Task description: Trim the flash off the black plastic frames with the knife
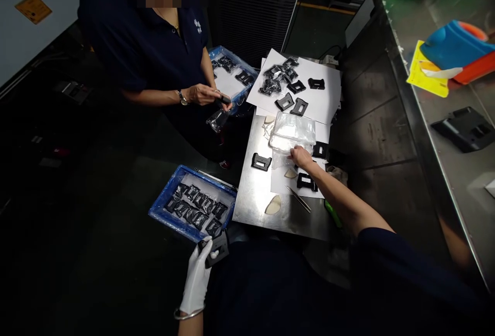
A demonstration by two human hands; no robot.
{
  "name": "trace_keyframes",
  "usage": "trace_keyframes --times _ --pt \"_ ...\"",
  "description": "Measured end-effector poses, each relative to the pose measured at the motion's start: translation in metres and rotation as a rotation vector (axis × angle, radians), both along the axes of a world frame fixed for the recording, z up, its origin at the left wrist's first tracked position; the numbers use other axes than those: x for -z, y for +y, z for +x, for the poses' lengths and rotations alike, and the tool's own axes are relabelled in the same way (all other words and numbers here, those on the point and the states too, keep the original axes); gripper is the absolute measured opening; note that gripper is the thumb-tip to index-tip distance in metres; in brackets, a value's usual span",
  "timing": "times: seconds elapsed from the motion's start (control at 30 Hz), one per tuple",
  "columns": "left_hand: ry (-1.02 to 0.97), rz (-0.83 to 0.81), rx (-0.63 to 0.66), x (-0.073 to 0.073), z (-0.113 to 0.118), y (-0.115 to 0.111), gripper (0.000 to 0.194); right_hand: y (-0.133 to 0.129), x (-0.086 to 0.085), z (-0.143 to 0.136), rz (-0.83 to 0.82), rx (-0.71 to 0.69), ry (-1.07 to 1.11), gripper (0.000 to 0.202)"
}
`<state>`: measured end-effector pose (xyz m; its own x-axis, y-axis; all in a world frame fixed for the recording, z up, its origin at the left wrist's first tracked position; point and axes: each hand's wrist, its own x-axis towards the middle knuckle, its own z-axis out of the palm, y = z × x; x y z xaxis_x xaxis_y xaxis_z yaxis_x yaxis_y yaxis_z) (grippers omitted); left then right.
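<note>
My left hand (199,269), in a white glove, holds a black plastic part (221,249) beside the near edge of a blue-lined tray. Bare and closed, my right hand (301,157) pinches the near edge of a stack of clear plastic bags (294,128) on the metal table (247,199). Black parts lie around the bags: one (262,161) to the left, another (320,150) to the right, and one (307,182) under my right forearm. Tweezers (298,199) and a pale curved piece (273,205) rest near the table's front.
The blue-lined tray (164,217) holds several bagged parts. Across the table, a person (154,52) handles a dark part and bag beside another blue tray (247,67). White sheets (325,106) carry several parts. A metal counter (417,67) runs along the right.
</note>
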<state>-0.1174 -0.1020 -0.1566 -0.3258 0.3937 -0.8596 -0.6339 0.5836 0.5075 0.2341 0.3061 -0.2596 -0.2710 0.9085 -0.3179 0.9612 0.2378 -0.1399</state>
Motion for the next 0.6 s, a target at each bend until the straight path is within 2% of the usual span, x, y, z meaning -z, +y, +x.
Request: trace_keyframes --times 0.17,0.33,0.47,0.6 --pt "-0.028 0.002 0.003 0.005 0.003 -0.007 0.048 -0.009 -0.014 0.019 -0.034 0.053 0.142 0.012" --pt "0.002 0.054 0.081 0.001 0.005 0.007 0.054 -0.027 -0.021 0.026 0.071 0.188 0.183 0.025" --pt "0.019 0.026 0.130 -0.003 0.008 0.026 0.057 -0.047 -0.013 0.012 0.194 0.282 0.148 0.030" --pt "0.012 0.024 0.158 -0.006 0.012 0.033 0.056 -0.054 0.005 -0.013 0.190 0.282 0.128 0.026"
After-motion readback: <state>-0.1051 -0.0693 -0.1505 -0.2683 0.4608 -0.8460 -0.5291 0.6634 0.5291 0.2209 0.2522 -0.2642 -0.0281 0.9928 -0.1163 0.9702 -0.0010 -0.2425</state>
